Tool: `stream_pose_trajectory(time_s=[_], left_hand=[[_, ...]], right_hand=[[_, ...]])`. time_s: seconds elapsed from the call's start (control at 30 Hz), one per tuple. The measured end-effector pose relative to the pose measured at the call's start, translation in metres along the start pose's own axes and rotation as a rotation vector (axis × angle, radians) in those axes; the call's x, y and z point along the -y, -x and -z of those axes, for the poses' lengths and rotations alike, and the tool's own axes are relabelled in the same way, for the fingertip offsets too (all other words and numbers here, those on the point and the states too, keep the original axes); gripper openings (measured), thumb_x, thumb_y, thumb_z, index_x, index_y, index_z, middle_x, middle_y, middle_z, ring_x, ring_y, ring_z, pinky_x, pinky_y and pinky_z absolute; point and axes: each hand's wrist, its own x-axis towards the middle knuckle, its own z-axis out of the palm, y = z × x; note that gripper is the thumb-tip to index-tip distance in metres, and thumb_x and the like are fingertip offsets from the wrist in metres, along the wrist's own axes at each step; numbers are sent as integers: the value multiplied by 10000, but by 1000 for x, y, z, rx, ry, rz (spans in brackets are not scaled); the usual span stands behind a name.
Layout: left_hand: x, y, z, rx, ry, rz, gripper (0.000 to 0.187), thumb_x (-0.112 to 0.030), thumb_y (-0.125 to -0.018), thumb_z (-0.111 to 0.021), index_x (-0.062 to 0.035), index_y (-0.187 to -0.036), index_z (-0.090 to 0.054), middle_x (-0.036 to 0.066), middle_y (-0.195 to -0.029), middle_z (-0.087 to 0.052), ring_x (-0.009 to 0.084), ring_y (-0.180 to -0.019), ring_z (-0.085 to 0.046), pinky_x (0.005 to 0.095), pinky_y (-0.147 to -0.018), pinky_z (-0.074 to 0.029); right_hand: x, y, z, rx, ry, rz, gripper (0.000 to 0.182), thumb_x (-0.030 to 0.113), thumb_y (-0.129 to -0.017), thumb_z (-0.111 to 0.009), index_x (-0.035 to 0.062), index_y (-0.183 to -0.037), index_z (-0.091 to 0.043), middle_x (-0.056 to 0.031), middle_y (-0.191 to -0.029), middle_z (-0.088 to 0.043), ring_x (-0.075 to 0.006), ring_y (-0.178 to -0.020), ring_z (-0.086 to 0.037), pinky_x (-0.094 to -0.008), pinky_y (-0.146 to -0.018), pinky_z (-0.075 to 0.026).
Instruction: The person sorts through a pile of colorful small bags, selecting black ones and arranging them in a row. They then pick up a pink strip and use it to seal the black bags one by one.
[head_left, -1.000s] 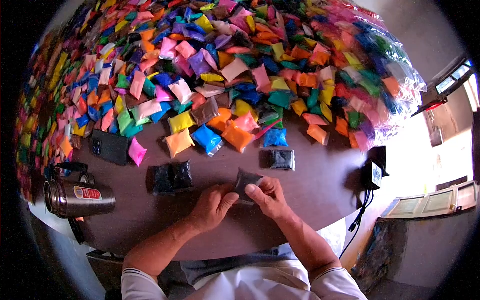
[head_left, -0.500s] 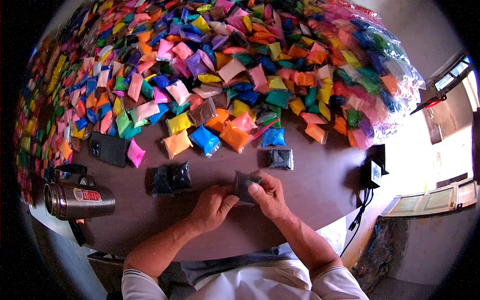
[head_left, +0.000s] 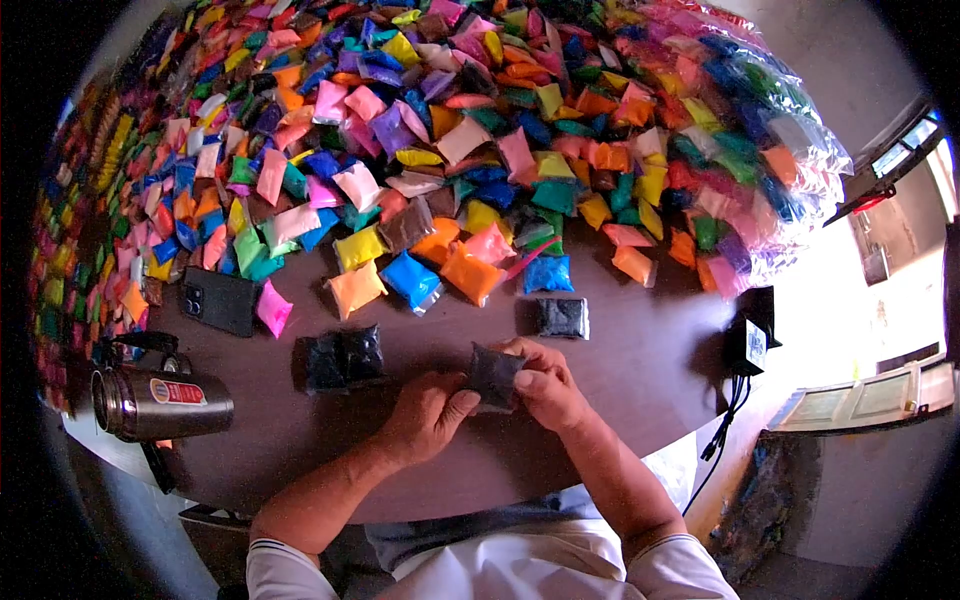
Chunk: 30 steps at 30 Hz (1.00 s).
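A small black packet (head_left: 495,372) is held up in front of me, its flat face turned to the camera. My right hand (head_left: 550,392) grips its right edge, with the thumb in front and the fingers partly behind. At the lower left edge, my left hand (head_left: 428,418) is closed, thumb and fingertips against the packet; part of that contact is hidden. Left of my hands lie two black packets side by side, one (head_left: 325,362) touching the other (head_left: 363,351). Another black packet (head_left: 563,318) in clear wrap lies beyond my right hand.
A large heap of colourful packets (head_left: 440,130) covers the back of the brown table (head_left: 620,400). A dark phone (head_left: 218,300) and a steel flask (head_left: 165,402) are at left. A black box with cables (head_left: 748,347) sits at the right edge.
My right thumb has slid from the black packet's face to its right edge, so more of the face shows. My left hand has hardly moved.
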Motion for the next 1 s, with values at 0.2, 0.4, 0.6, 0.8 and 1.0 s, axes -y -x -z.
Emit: stream_pose_trajectory(time_s=[0.2,0.4,0.6,0.8,1.0], left_hand=[[-10,-3,3,-9,215,-26,398,-370,-993,-444,-16,-909,-603,150,-738,-620,350,-703,-620,422,-649,-481],[-5,0,1,-18,282,-23,413,-379,-983,-465,-22,-819,-593,145,-730,-605,338,-708,-611,395,-655,-474],[-4,-5,7,18,219,-246,382,-399,-954,-502,-39,-847,-570,155,-718,-567,359,-699,-585,398,-638,-459],[-14,-4,13,68,133,-131,304,-331,-936,-536,-31,-898,-574,144,-719,-576,359,-699,-586,414,-638,-460],[-9,-2,9,85,162,-97,372,-356,-920,-538,-19,-1068,-592,162,-906,-639,327,-832,-616,404,-787,-475]], right_hand=[[4,-4,-2,176,-79,-156,378,172,-749,-749,22,-1021,-532,-48,-913,-603,-111,-719,-574,-230,-562,-461],[12,-5,-19,29,-49,-25,512,255,-703,-846,19,-1053,-556,-43,-879,-611,-159,-782,-617,-290,-651,-520],[0,-4,-5,42,215,-52,315,169,-755,-812,15,-926,-597,-18,-884,-592,-96,-794,-564,-236,-689,-459],[-11,0,-8,-15,401,12,290,194,-797,-793,26,-937,-603,38,-796,-579,-54,-727,-512,-232,-623,-438],[-17,0,-17,-122,505,86,240,193,-835,-755,27,-926,-607,39,-795,-576,-63,-707,-509,-243,-600,-435]])
